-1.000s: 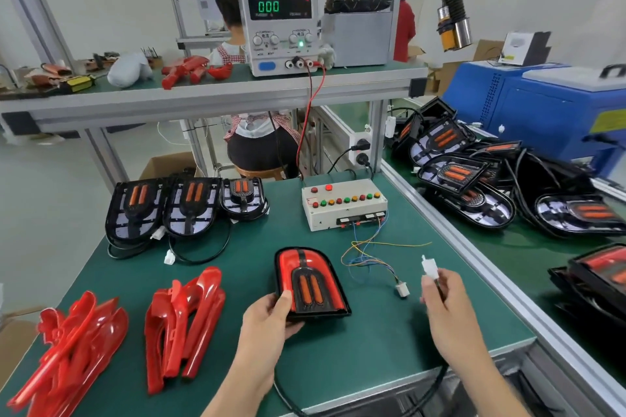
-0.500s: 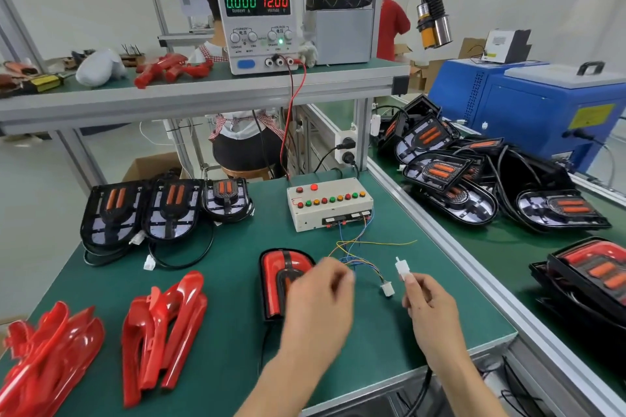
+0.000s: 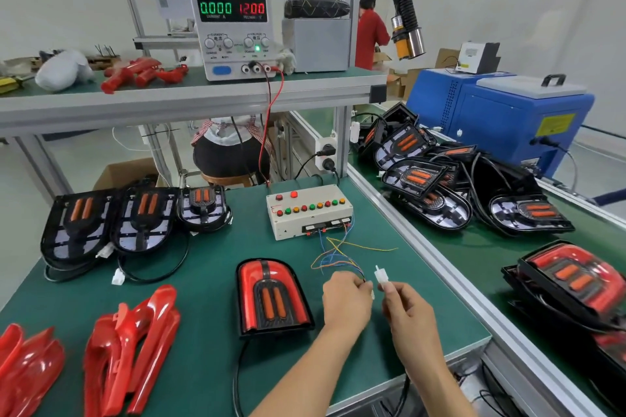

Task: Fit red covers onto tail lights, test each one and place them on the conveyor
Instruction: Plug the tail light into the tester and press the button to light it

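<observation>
Your right hand (image 3: 408,306) pinches white plug (image 3: 381,278), plug pointing up. Your left hand (image 3: 345,303) just beside it, fingers curled round end of coloured wires (image 3: 333,256) from test box (image 3: 310,211); small white connector peeks out at its fingertips. The two connectors near, not joined. Covered tail light (image 3: 272,298) lies flat on green bench (image 3: 210,267), just left of your left hand, untouched. Loose red covers (image 3: 130,345) at bench's near left. Three uncovered tail lights (image 3: 135,220) at far left.
</observation>
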The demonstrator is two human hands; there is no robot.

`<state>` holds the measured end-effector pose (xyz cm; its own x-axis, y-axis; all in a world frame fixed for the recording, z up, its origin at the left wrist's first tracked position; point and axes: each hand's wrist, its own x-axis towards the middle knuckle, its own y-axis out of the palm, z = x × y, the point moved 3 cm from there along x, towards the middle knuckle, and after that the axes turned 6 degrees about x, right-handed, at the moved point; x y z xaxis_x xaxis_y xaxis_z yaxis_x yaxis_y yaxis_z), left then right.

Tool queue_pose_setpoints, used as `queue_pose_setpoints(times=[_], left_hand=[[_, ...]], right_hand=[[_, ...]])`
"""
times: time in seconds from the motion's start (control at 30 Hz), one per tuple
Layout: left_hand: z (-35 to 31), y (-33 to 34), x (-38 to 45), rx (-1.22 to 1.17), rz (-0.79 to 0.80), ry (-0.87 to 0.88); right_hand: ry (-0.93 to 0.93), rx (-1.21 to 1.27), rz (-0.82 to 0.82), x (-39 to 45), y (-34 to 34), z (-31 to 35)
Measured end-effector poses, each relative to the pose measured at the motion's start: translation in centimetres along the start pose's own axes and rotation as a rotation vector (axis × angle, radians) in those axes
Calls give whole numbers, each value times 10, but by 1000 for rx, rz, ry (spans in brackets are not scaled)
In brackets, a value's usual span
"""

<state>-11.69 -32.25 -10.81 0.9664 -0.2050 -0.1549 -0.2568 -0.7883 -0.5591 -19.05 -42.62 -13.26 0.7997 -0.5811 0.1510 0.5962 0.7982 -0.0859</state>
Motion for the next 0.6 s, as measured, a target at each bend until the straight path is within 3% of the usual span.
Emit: queue_pose_setpoints(times=[0.1, 0.27, 0.6], left_hand=[[3, -3, 2, -279, -25, -64], [2, -7, 2, -638, 68, -125], [-5, -7, 0, -743, 32, -141]], right_hand=[[7, -32, 20, 1, 2, 0], [8, -97, 85, 0, 7, 1], [40, -100, 108, -1, 7, 1]])
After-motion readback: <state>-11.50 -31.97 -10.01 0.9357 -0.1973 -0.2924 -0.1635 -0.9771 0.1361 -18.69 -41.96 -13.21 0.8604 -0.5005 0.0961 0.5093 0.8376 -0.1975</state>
